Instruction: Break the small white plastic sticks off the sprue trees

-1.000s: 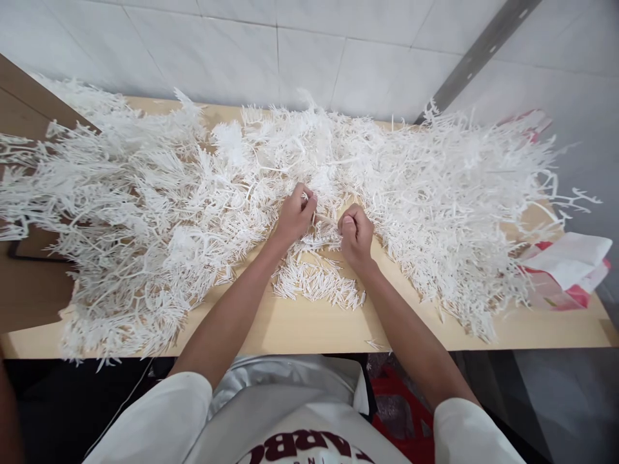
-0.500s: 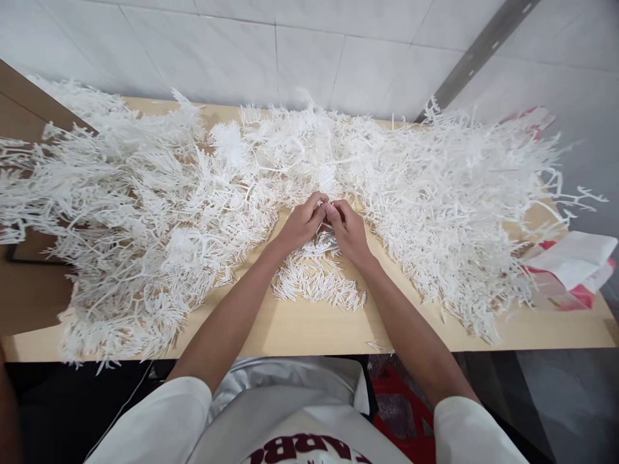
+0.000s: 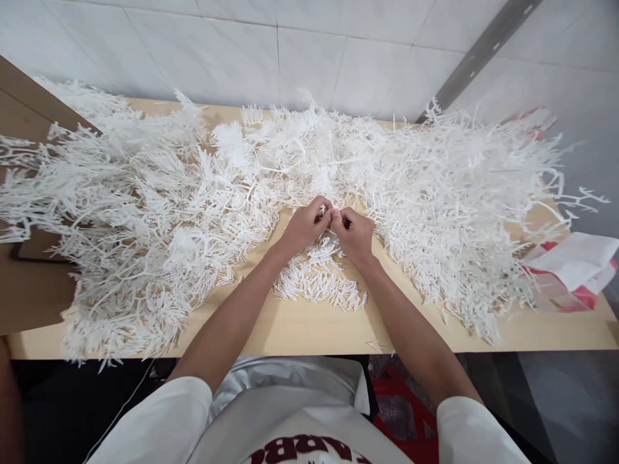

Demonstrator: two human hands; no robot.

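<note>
Left hand [image 3: 304, 227] and right hand [image 3: 356, 233] curled, fingertips meeting, both pinching one small white sprig [image 3: 333, 216] at table [image 3: 309, 332] centre. Two-point grip suits snapping or twisting. Loose bits [image 3: 319, 283] just below hands, big sprue heaps [image 3: 145, 212] either side within reach.

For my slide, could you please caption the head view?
Left hand and right hand pinch a white plastic piece over loose sticks amid branching sprues on a wooden table.

Plastic branch heaps [image 3: 145, 212] left and right on table [image 3: 309, 332], loose pieces [image 3: 319, 287] seemingly between.
</note>
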